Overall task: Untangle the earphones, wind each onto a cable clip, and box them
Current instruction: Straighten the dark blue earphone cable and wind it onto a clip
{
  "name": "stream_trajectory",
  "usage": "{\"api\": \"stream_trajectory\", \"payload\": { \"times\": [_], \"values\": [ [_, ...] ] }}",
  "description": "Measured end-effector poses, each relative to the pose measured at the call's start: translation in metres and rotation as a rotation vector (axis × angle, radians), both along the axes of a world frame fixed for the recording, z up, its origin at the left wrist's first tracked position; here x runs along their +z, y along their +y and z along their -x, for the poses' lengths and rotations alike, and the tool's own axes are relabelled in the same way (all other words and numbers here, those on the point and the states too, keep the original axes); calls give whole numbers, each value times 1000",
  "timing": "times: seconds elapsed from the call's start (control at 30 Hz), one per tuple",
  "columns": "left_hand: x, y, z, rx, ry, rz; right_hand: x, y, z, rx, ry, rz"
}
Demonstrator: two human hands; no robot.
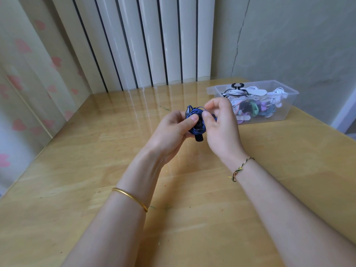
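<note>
Partly hidden behind my palms: black clip (199,138) | left hand (171,132) grips blue earphones (194,112) | right hand (219,122) pinches their cord.

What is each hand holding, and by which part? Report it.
The left hand grips the blue earphone bundle, thumb on its coils; the right hand pinches a cable strand at its upper edge.

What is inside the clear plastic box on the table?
The box holds white earphones on top, a black clip sticking up, and coloured earphones below. The right hand hides its near left corner.
</note>
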State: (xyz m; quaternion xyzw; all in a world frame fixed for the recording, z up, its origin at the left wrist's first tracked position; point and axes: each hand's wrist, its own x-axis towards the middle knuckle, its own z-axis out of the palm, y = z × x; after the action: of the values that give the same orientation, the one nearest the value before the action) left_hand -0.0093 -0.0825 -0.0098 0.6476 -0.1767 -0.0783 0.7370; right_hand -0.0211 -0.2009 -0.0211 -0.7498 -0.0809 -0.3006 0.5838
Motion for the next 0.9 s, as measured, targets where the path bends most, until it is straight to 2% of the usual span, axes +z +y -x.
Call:
{"api": "stream_trajectory", "payload": {
  "times": [0.23, 0.37, 0.53, 0.7, 0.9],
  "values": [
    [2, -11, 5, 126, -18, -26, -1, 0, -4, -26, -7, -35],
    [2, -8, 5, 43, -5, 53, 1, -1, -4, -10, 37, -88],
    [6, -3, 5, -59, 39, 175, 2, -4, -2, 131, 110, -226],
    [9, -3, 6, -17, 85, 180, 3, -7, -3, 15, -80, 0],
    [10, -4, 4, 138, 115, 81, -3, -2, 1, 34, -135, 140]
  ]
}}
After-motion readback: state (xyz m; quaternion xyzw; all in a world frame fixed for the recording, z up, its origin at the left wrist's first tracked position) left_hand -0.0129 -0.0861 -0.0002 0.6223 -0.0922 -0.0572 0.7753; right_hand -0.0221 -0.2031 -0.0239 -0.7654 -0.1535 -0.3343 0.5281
